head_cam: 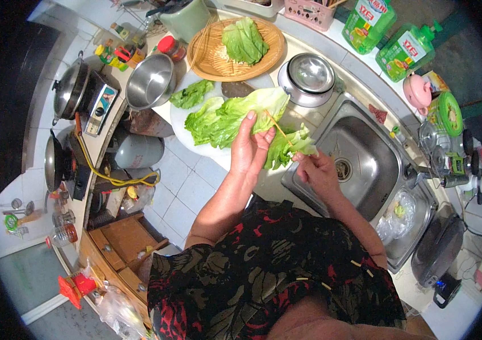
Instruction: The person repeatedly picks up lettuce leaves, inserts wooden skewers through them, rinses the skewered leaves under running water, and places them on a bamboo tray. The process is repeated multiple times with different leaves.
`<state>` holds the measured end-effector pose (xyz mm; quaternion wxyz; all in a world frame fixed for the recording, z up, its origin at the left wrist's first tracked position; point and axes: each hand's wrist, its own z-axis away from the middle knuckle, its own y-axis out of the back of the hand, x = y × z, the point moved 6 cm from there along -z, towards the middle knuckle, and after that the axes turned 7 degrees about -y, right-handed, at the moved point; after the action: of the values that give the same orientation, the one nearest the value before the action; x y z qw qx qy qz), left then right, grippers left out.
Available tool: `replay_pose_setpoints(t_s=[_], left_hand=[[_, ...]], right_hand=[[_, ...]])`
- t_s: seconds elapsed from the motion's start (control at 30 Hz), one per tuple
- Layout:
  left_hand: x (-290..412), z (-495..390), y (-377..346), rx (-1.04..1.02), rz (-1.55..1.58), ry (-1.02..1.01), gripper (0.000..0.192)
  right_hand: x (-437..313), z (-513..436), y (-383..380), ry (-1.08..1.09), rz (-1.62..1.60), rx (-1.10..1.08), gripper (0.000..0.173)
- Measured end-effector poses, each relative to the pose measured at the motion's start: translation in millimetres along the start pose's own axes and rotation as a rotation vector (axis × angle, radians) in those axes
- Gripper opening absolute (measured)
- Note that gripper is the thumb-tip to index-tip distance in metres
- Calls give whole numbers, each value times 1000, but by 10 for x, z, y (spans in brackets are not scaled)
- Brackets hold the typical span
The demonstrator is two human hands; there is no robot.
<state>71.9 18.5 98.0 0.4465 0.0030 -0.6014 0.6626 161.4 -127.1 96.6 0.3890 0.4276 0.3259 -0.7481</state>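
My left hand [249, 144] holds a large green lettuce leaf [224, 117], thumb on top. A thin wooden stick [278, 128] runs from this leaf to a second, crumpled lettuce leaf [281, 148]. My right hand [319, 172] pinches that second leaf's pale end beside the sink. Beneath the leaves lies a round white cutting board [180, 129]. On it rest a smaller lettuce leaf [192, 94] and a dark flat object [235, 88], partly hidden. Behind the board, an oval woven basket [275, 44] holds more lettuce [244, 41] and several thin sticks [202, 44].
A steel basin [150, 80] stands left of the board, stacked metal bowls [311, 74] to its right. The steel sink [364, 144] is at my right, with a plastic bag [396, 216] beyond it. Green detergent bottles [406, 51] line the ledge. A gas cylinder [136, 148] stands below the counter.
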Motion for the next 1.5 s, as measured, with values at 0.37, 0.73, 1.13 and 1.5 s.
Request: replay_pose_setpoints(t_s=[0.37,0.73,1.13,1.5], left_hand=[[14,8,2,7,-106,13,35],[-65,59,-82,-143,-16,91,41],[457,-19,568,-15,-592,-55,75],[485,-186,-528,-755,-893,10,37]], right_hand=[[-106,-40,12,59,0,2,19],[-296,-128,3,75,-29,-66,20],[-641,-186,255,157,125,-82,20],[-761,-84,219,149,335,-200,19]])
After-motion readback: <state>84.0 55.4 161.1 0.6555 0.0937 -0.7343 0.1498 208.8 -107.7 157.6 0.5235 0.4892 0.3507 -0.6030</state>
